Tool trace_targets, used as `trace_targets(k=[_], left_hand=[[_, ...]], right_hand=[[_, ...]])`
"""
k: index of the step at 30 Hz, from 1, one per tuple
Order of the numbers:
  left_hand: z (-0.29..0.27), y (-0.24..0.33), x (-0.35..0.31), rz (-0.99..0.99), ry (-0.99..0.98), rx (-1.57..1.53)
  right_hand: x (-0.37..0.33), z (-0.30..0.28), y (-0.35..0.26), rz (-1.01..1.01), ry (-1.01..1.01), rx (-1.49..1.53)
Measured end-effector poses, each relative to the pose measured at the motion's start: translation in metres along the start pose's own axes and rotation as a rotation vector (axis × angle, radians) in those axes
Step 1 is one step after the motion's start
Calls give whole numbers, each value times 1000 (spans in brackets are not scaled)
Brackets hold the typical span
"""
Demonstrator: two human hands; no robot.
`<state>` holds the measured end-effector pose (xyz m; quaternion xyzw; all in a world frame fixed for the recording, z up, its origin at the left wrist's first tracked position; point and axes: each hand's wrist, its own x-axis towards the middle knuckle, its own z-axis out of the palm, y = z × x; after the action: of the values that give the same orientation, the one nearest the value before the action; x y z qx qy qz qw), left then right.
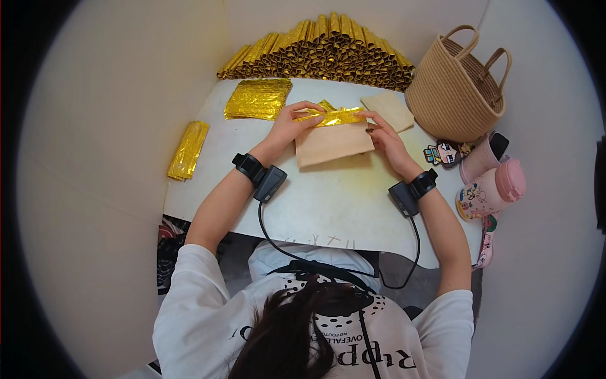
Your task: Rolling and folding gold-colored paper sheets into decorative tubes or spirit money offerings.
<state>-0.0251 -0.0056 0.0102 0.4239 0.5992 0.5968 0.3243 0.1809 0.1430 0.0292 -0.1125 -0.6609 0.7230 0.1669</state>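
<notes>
Between my hands at the middle of the white table lies a beige paper sheet (334, 145), with a shiny gold foil strip (341, 117) along its far edge. My left hand (295, 125) grips the strip's left end, thumb on the near side and fingers over the far side. My right hand (390, 144) is closed at the right end, its index finger reaching to the foil and the other fingers curled by the sheet's right edge. A small gold piece (325, 105) pokes up behind the strip. More beige sheets (390, 110) lie just beyond my right hand.
Rolled gold tubes (322, 54) are heaped along the back wall. Flat gold foil pieces (257, 99) lie far left, with a narrower gold bundle (188, 150) at the left edge. A woven basket (451, 95), pink-lidded cup (486, 192) and pinkish container (476, 165) stand right. Cabled black wristbands (249, 167) circle my wrists.
</notes>
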Motion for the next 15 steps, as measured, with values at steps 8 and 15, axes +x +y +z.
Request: trace_targets(k=[8,15], left_hand=[[-6,-7,1,-49,32,-115],[2,-2,1,-76,-35,-130]], right_hand=[[3,-3,8,-95,-224,-94],[13,-21,25,-16,-149,-304]])
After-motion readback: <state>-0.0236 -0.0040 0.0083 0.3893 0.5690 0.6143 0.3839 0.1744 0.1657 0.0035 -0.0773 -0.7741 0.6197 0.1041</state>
